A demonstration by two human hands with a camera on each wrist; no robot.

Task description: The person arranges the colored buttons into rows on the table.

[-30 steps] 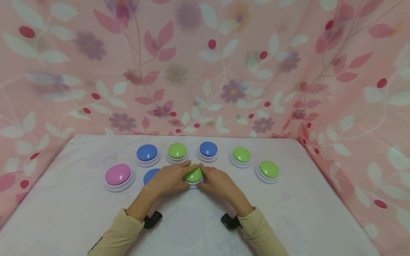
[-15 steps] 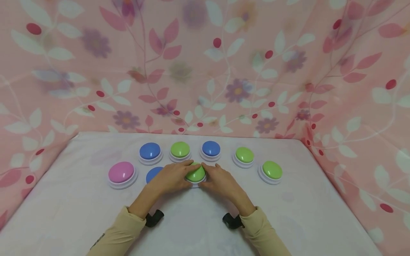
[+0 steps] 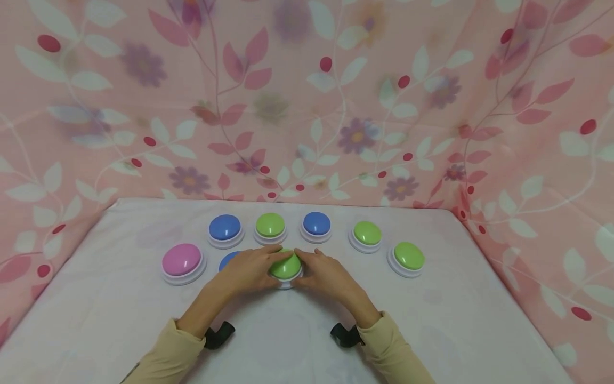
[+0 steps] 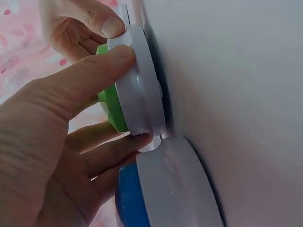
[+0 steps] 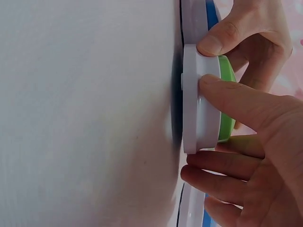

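A round push button with a green dome and white base (image 3: 285, 266) is held between both hands at the middle of the table. My left hand (image 3: 249, 269) grips its left side, with thumb and fingertips on the white base in the left wrist view. On the opposite side my right hand (image 3: 328, 272) grips the same base, its thumb (image 5: 236, 99) near the left thumb. A dark shadow runs between the base and the white cloth in both wrist views. A blue button (image 4: 132, 196) sits right beside it, partly hidden behind my left hand in the head view.
Behind stand a blue button (image 3: 224, 228), a green button (image 3: 270, 225) and another blue button (image 3: 316, 224). Two green buttons, a nearer one (image 3: 409, 256) and a farther one (image 3: 367, 233), are at the right. A pink button (image 3: 181, 260) stands left. Floral cloth (image 3: 297, 106) hangs behind.
Both hands have shifted the green button slightly left and toward me over the last half second, keeping their grip. The other buttons stay where they were.
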